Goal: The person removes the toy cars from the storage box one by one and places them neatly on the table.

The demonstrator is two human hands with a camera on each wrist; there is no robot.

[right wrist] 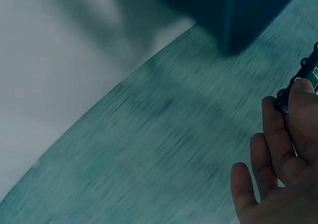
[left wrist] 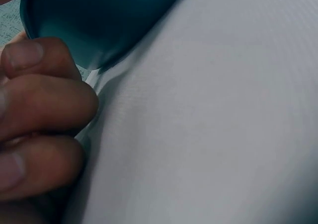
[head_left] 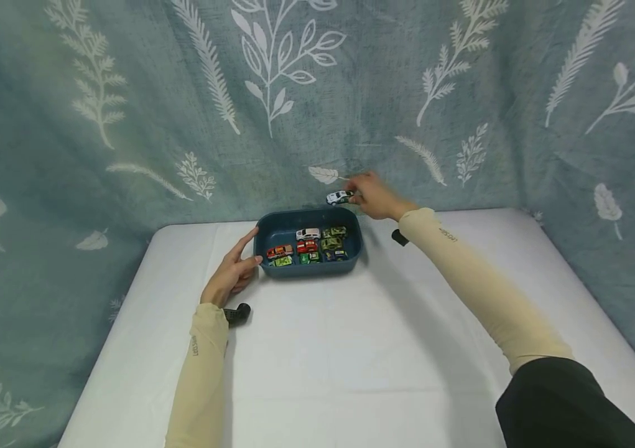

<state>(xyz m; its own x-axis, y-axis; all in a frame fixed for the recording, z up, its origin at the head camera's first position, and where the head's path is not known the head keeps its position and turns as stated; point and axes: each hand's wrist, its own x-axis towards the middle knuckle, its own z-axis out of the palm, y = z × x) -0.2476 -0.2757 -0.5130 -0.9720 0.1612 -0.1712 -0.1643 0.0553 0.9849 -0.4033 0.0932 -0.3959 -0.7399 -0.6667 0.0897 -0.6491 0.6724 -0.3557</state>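
Observation:
In the head view, a dark blue-teal bin sits near the table's back edge with several small toy cars inside, among them an orange one, a red one and a white one. My left hand touches the bin's left end with spread index finger and thumb; its other fingers are curled beside the wall in the left wrist view. My right hand pinches a white toy car with dark green above the bin's back rim. In the right wrist view, the held car's dark underside shows partly.
A white cloth covers the table. Behind and beside it hangs a green-grey curtain with white leaf prints, close to the bin's back side and my right hand. Black wrist devices show at both wrists.

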